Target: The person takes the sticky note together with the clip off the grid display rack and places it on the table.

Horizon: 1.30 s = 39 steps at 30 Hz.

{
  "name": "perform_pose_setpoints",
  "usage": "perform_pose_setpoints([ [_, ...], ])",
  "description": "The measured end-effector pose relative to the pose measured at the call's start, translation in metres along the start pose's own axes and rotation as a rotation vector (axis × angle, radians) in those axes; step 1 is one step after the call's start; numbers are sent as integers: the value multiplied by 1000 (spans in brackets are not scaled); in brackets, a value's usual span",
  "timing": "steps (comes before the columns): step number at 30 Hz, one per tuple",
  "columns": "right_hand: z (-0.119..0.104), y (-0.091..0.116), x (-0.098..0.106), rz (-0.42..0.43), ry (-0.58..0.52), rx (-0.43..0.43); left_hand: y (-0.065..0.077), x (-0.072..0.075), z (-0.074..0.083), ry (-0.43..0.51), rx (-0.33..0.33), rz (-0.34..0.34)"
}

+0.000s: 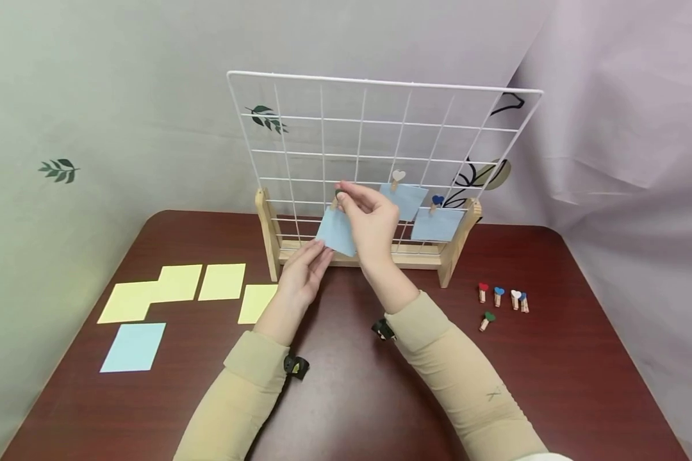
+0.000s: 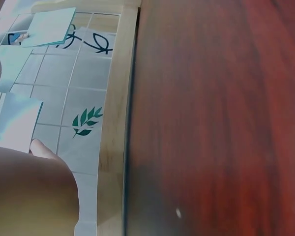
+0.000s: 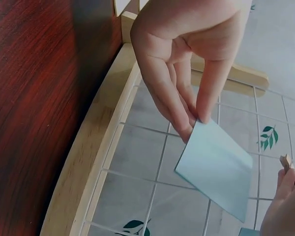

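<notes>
My left hand (image 1: pixel 304 272) pinches a corner of a light-blue paper square (image 1: pixel 337 232) between thumb and fingers, in front of the white wire grid rack (image 1: pixel 363 120). My right hand (image 1: pixel 375 224) pinches a small wooden clothespin (image 3: pixel 285 161) with a dark heart near the paper's upper edge. In the right wrist view a gap shows between clothespin and paper. Two other blue squares hang on the grid to the right, one under a white-heart clothespin (image 1: pixel 398 177), one under a blue-heart clothespin (image 1: pixel 436 202). The left wrist view shows little of the left hand (image 2: pixel 42 150).
Several yellow paper squares (image 1: pixel 222 282) and one blue square (image 1: pixel 132 347) lie on the table's left. Several heart clothespins (image 1: pixel 498 296) lie on the right, a green one (image 1: pixel 487 321) in front. The rack stands on a wooden base (image 1: pixel 415 259) near the back edge.
</notes>
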State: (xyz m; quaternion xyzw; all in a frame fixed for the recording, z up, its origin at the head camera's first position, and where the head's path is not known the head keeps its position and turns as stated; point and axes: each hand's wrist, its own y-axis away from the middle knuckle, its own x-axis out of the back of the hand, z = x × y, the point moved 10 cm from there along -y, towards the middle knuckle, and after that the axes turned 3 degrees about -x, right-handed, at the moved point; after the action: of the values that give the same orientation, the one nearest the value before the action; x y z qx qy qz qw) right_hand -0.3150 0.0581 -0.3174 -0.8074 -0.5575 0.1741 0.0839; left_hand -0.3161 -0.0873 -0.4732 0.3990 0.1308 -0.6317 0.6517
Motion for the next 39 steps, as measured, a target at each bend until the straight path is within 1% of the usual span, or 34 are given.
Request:
perform_pose_setpoints([
  [4,5,-2,2,-40,-39,-41,2,3,0,-19,12,-10],
  [9,14,-1,6,-70,-83,-123,6,10,-2,-47,30,-12],
  [14,22,2,11,-85,-69,-182,11,17,-4,-83,54,0],
  [20,25,5,16,-111,-36,-193,17,21,-3,-127,66,-13],
  [26,27,9,21,-120,-26,-222,26,27,-2,-154,62,-3],
  [31,31,12,23,-136,-41,-239,36,34,-1,-190,78,8],
  [39,34,17,30,-148,-66,-267,45,44,2,-212,84,0],
])
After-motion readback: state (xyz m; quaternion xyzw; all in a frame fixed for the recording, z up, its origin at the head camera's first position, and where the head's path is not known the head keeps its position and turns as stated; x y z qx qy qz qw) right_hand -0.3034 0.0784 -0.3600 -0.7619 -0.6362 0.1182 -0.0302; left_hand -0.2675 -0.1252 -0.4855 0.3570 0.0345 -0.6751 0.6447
